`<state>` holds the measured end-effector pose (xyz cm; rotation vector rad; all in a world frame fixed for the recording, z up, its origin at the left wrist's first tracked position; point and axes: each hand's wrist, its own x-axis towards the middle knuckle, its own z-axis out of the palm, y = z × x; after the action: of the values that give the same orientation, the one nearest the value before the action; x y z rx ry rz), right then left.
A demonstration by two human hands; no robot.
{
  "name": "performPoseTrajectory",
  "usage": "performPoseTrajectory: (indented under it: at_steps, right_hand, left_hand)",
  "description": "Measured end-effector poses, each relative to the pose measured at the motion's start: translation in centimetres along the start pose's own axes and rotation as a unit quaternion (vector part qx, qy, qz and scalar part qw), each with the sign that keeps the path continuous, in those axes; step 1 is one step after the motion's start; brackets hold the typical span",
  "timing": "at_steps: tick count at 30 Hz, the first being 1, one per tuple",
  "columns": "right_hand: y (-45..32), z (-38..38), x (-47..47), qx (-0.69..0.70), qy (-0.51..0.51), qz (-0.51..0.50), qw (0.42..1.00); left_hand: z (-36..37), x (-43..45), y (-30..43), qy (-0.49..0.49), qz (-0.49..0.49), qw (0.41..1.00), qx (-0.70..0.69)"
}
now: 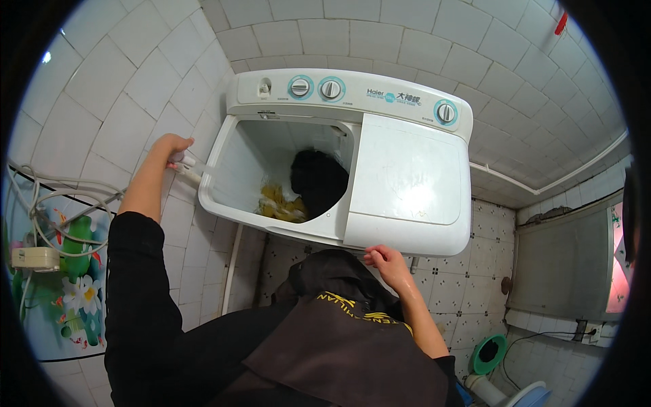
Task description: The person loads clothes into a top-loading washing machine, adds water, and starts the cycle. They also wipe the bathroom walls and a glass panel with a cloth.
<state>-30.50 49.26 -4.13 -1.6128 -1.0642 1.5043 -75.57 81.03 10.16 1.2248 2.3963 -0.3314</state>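
A white Haier twin-tub washing machine point(414, 234) stands against the tiled wall. Its left tub is uncovered, and inside lie a dark cloth point(319, 180) and a yellowish cloth point(282, 204) in what looks like water. A white lid covers the right side point(402, 173). Left of the machine, my left hand point(178, 151) grips a whitish tap or pipe fitting point(186, 161); the exact part is partly hidden by the fingers. My right hand point(382, 260), fingers curled, is at the machine's front edge with nothing visible in it; whether it touches the edge is unclear.
Coiled cables point(66, 219) and a cream socket block point(36, 259) hang at the left by a floral panel point(86, 305). A white pipe point(233, 269) runs down the wall. At the lower right are a green basin point(491, 354) and a blue-and-white object point(529, 395).
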Motion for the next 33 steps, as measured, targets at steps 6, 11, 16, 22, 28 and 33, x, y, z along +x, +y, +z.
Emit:
performPoseTrajectory:
  at_steps: [6,11,16,22,28,33]
  right_hand:
    - [-0.5,0.0,-0.3,-0.016,0.004,-0.001,1.0]
    - [-0.9,0.8,0.2,-0.032,-0.03,-0.001,0.999]
    - [-0.5,1.1,0.4,-0.031,-0.027,0.0,0.999]
    - [-0.6,1.4,0.4,-0.042,-0.03,0.007,0.999]
    - [-0.7,1.7,0.6,-0.043,-0.035,0.01,0.998]
    - [-1.3,2.1,0.7,-0.05,-0.05,0.014,0.997]
  left_hand:
    - [0.3,-1.1,-1.2,-0.034,0.059,0.996,-0.058]
    - [0.6,-0.9,-1.7,-0.018,0.023,0.991,-0.13]
    - [0.4,-1.6,-0.8,-0.018,0.005,0.996,-0.088]
    - [0.7,-1.2,-1.8,0.022,0.02,0.994,-0.101]
    - [1.5,-4.3,-1.2,0.238,0.112,0.956,0.131]
    - [1.5,-5.4,-0.8,0.235,0.093,0.959,0.127]
